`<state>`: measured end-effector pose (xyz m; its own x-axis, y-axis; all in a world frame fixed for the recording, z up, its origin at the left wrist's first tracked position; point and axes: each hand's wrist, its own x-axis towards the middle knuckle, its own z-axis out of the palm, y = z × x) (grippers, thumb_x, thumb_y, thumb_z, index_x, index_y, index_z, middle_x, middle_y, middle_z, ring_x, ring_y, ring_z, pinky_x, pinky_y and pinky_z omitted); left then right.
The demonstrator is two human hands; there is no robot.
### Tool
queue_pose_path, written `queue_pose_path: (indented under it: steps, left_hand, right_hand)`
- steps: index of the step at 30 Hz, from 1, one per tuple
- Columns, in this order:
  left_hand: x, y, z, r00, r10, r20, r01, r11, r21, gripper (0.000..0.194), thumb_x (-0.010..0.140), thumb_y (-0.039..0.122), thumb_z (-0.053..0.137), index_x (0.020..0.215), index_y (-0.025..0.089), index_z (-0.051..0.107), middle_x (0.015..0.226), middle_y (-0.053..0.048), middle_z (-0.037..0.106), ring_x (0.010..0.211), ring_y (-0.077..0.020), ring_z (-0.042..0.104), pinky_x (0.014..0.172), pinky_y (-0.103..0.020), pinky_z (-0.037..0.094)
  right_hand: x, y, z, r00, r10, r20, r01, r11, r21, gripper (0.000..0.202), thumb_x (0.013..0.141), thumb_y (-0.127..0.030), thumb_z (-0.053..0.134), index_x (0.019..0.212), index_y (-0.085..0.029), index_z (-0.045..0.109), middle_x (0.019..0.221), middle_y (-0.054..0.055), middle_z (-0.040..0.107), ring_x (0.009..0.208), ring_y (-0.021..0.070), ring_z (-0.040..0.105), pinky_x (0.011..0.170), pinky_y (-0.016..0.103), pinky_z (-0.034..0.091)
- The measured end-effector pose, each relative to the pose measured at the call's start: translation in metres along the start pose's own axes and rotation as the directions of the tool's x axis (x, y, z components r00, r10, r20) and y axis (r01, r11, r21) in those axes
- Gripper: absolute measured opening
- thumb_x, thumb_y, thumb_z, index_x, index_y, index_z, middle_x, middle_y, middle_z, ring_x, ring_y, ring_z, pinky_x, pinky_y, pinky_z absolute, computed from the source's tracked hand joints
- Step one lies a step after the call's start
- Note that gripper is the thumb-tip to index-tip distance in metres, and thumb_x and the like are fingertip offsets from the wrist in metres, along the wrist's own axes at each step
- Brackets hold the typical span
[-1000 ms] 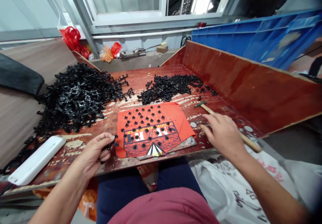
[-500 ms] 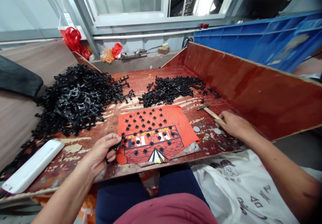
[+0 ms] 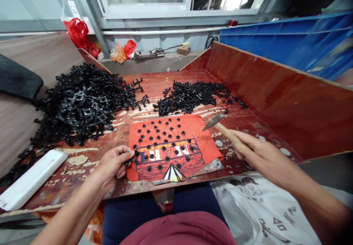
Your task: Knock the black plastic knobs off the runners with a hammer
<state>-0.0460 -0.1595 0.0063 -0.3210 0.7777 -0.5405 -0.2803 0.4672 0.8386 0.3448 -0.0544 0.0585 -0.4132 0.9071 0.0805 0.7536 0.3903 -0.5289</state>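
My right hand (image 3: 249,147) is closed round the wooden handle of a hammer (image 3: 231,136). The hammer's metal head is raised over the right edge of an orange printed cloth (image 3: 206,146). Rows of small black studs (image 3: 164,132) stand up on that cloth, which lies flat at the table's front edge. At the cloth's left edge my left hand (image 3: 116,162) pinches a small black piece, mostly hidden by the fingers. The thumb and index finger sit right beside the leftmost studs.
A large heap of black plastic parts (image 3: 85,101) is at the left, a smaller pile (image 3: 190,96) at the back. A long white case (image 3: 33,179) lies front left. Wooden side boards (image 3: 270,87) fence the red table. A blue crate (image 3: 270,46) stands beyond the right board.
My right hand has lifted the hammer off the table and brought it left, to the cloth's right edge. My left hand stays in the same place, still pinching. The view has shifted slightly.
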Motion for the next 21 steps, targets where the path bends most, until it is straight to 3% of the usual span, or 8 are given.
queue_pose_path:
  steps: [2,4,7,11,16,21]
  left_hand:
    - [0.0,0.001,0.0,1.0,-0.007,0.013,0.007,1.0,-0.003,0.042,0.05,0.039,0.088,0.066,0.018,0.056,0.036,0.011,0.042,0.024,-0.0006,0.02,0.03,-0.014,0.011]
    - [0.0,0.002,0.001,1.0,-0.011,0.016,0.011,1.0,-0.004,0.04,0.051,0.038,0.088,0.065,0.018,0.056,0.037,0.01,0.043,0.024,-0.0007,0.019,0.03,-0.014,0.009]
    - [-0.002,0.004,0.003,1.0,0.018,-0.011,-0.018,1.0,0.012,0.034,0.053,0.032,0.086,0.065,0.018,0.057,0.04,0.008,0.047,0.025,-0.0008,0.021,0.031,-0.015,0.008]
    - [-0.004,0.006,0.006,0.998,0.045,-0.042,-0.042,0.997,0.057,0.03,0.054,0.027,0.084,0.063,0.017,0.057,0.04,0.008,0.045,0.026,-0.001,0.022,0.032,-0.016,0.007]
    - [-0.001,0.006,0.002,0.999,-0.003,0.044,0.001,0.999,0.044,0.036,0.051,0.034,0.085,0.064,0.019,0.055,0.036,0.01,0.04,0.027,-0.0004,0.018,0.033,-0.015,0.009]
    - [0.0,0.007,-0.004,0.993,-0.021,0.118,0.018,0.999,0.026,0.035,0.052,0.034,0.084,0.068,0.017,0.057,0.039,0.008,0.045,0.029,0.0003,0.019,0.035,-0.015,0.011]
  right_hand:
    - [-0.003,-0.026,0.009,0.993,-0.079,0.09,0.067,0.989,0.134,0.048,0.102,-0.046,0.04,0.145,-0.028,0.053,0.104,0.006,0.074,0.1,0.0274,0.069,0.08,0.035,0.059]
    - [-0.004,-0.042,0.018,0.976,-0.165,0.142,0.128,0.962,0.24,0.045,0.104,-0.04,0.04,0.147,-0.03,0.05,0.124,0.005,0.069,0.121,0.0275,0.061,0.097,0.04,0.054]
    - [-0.003,-0.059,0.031,0.95,-0.261,0.174,0.207,0.938,0.278,0.043,0.106,-0.03,0.04,0.148,-0.035,0.046,0.141,0.001,0.057,0.13,0.0242,0.053,0.108,0.042,0.046]
    - [0.005,-0.087,0.054,0.931,-0.319,0.176,0.27,0.928,0.256,0.051,0.105,-0.02,0.042,0.15,-0.042,0.038,0.146,-0.005,0.052,0.127,0.0195,0.057,0.105,0.037,0.049]
    - [0.018,-0.125,0.09,0.895,-0.417,0.159,0.389,0.904,0.18,0.056,0.103,-0.016,0.048,0.152,-0.041,0.035,0.128,-0.002,0.068,0.101,0.0176,0.07,0.089,0.031,0.056]
    - [0.024,-0.134,0.108,0.885,-0.424,0.191,0.409,0.905,0.118,0.06,0.101,-0.014,0.051,0.152,-0.041,0.035,0.119,-0.001,0.071,0.098,0.0179,0.07,0.085,0.028,0.054]
